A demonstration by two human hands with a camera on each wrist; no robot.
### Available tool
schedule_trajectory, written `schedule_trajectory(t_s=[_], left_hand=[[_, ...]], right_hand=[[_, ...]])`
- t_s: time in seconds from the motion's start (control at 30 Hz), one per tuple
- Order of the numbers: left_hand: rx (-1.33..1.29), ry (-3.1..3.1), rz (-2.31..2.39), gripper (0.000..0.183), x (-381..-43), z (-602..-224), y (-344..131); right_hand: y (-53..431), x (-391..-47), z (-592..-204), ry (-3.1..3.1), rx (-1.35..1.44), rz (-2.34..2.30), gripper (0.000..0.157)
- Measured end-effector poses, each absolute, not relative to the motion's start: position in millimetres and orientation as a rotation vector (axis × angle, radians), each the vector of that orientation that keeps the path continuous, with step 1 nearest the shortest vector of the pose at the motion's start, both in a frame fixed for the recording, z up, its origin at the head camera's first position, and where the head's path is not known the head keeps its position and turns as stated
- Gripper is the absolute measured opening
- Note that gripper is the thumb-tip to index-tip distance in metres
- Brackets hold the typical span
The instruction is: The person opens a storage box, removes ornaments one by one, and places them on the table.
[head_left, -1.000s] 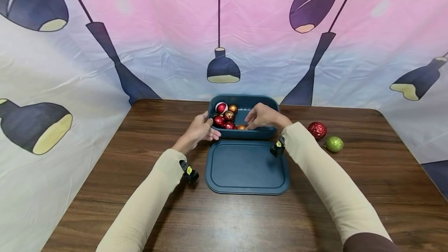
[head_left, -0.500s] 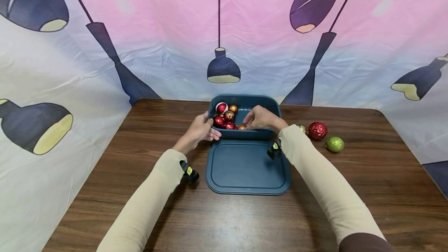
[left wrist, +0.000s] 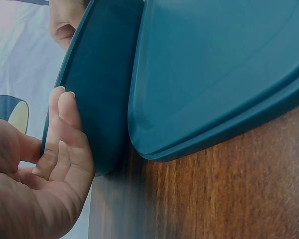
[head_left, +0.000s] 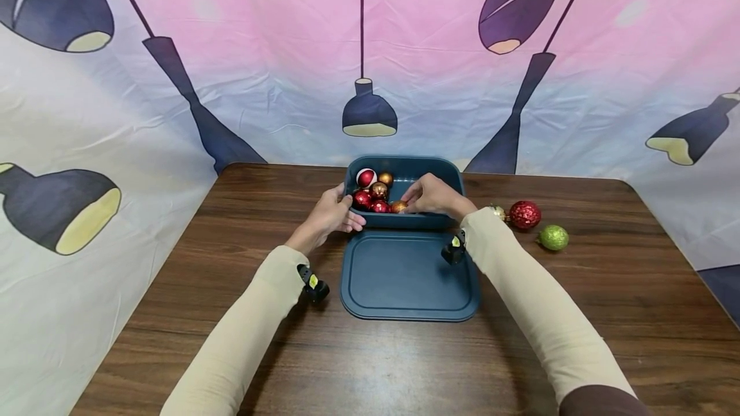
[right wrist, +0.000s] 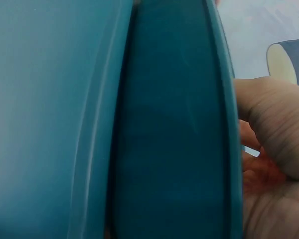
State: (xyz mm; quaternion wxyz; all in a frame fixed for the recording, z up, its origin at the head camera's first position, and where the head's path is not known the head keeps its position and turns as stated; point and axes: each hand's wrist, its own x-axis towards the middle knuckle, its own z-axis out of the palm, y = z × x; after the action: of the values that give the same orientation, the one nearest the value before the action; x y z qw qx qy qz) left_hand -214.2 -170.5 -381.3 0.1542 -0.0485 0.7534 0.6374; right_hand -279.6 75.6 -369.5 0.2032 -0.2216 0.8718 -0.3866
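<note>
A blue lidless box [head_left: 405,221] stands at the back of the table with several Christmas baubles gathered in its left half. My left hand [head_left: 331,214] grips its front left corner, thumb over the rim and fingers along the outer wall; the left wrist view shows that hand [left wrist: 50,164] at the wall. My right hand [head_left: 433,196] reaches in over the front wall, fingertips pinching a gold bauble [head_left: 398,207] near that wall. Beside it lie red baubles [head_left: 379,207] and a copper one [head_left: 378,190]. In the right wrist view the box wall hides my right fingertips.
The box's blue lid [head_left: 410,275] lies flat in front of it. To the right rest a glittery red bauble [head_left: 525,215], a green bauble [head_left: 553,237] and a pale gold one [head_left: 498,212], partly behind my right sleeve. A printed cloth [head_left: 289,101] hangs behind the table [head_left: 260,210].
My right hand and forearm have shifted slightly left, uncovering the pale gold bauble by the sleeve. The gold bauble at my right fingertips shows a little more. My left hand stays put.
</note>
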Motion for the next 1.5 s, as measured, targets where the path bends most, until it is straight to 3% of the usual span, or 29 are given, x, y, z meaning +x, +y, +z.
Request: schedule_trajectory(t_s=[0.4, 1.5], left_hand=[[-0.121, 2.176, 1.808, 0.057, -214.3, -377.3, -170.7], [-0.141, 2.165, 1.813, 0.056, -213.9, -380.2, -168.9]], right_hand=[[96.6, -277.8, -341.1, 2.486, -0.629, -1.118, 0.036], [180.7, -245.8, -303.2, 2.61, -0.455, -1.197, 0.039]])
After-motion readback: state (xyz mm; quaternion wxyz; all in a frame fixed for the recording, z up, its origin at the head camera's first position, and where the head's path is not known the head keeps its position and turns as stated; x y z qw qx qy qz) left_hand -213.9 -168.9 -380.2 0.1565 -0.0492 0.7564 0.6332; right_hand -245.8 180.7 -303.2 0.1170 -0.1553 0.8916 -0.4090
